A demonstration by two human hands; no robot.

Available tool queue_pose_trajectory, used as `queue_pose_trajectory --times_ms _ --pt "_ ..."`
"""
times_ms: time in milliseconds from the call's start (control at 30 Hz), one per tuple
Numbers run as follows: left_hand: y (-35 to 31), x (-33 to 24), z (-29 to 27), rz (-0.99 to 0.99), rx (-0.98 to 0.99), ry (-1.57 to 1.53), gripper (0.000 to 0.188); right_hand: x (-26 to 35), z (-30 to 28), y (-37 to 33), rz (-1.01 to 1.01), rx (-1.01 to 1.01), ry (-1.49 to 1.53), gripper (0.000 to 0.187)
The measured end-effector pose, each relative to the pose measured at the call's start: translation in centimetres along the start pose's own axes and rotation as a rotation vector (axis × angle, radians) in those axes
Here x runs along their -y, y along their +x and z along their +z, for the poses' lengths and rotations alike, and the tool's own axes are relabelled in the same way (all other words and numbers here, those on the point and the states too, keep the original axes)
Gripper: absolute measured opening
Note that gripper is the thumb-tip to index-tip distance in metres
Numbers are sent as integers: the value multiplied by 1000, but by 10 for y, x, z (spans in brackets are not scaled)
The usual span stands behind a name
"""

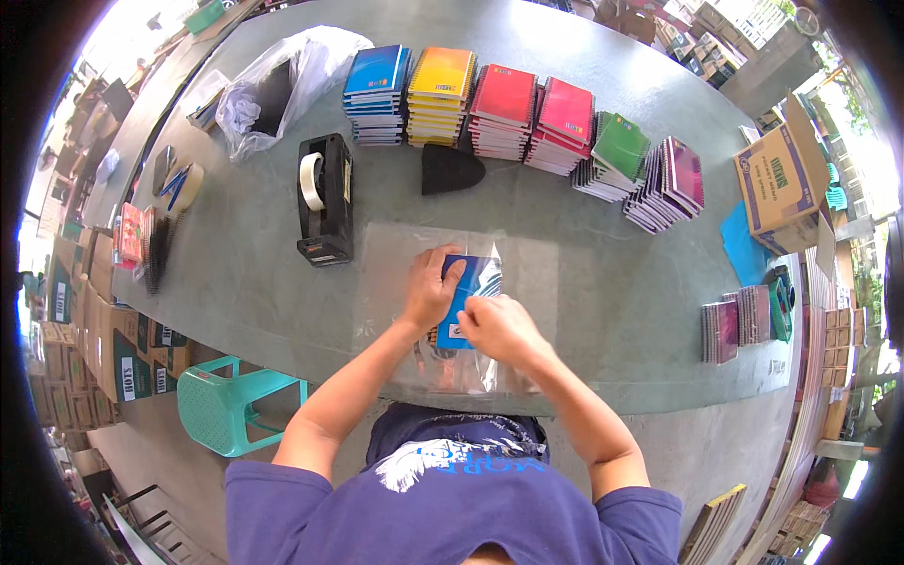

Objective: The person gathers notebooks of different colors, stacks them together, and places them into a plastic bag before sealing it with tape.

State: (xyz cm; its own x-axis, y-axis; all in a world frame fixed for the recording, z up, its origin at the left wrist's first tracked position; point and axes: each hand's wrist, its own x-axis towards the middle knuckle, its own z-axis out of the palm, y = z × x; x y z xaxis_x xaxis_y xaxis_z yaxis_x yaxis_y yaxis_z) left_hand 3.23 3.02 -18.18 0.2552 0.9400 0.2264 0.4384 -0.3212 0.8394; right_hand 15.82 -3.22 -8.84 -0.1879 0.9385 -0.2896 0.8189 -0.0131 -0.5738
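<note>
Notebook (455, 299), blue, is laid on clear film (384, 268) | its left edge is gripped by left hand (431, 290), seemingly for steadiness | right hand (502, 330) is bunched over its right side, grip cannot be told | tape dispenser (337, 209) is set beyond-left of it, presumably for reach | stacks (502, 104) are ranged beyond it, apparently by colour

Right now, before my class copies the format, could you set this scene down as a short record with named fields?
Left hand: touching the blue notebook at its upper left
Right hand: curled over the notebook's right side; grip unclear
Beneath: clear plastic; whether the notebook lies inside or on top is unclear
Surface: grey table
Stacks, left to right: blue stack, yellow stack, red stack, pinkish-red stack, green stack, purple stack
Left of the hands: black tape dispenser
Far right: open cardboard box
Floor, left: green stool
</note>
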Motion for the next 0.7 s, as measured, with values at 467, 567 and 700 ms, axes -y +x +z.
queue_pose_trajectory --times_ms 467,567,700 --pt "101 -4 3 2 248 -32 17 4 51 4 111 -140 -108 21" --pt "148 7 -8 -117 179 -61 25 8 45 -4 58 -175 -81 17" --pt "136 32 34 791 596 243 34 5 41 -10 100 -105 122 42"
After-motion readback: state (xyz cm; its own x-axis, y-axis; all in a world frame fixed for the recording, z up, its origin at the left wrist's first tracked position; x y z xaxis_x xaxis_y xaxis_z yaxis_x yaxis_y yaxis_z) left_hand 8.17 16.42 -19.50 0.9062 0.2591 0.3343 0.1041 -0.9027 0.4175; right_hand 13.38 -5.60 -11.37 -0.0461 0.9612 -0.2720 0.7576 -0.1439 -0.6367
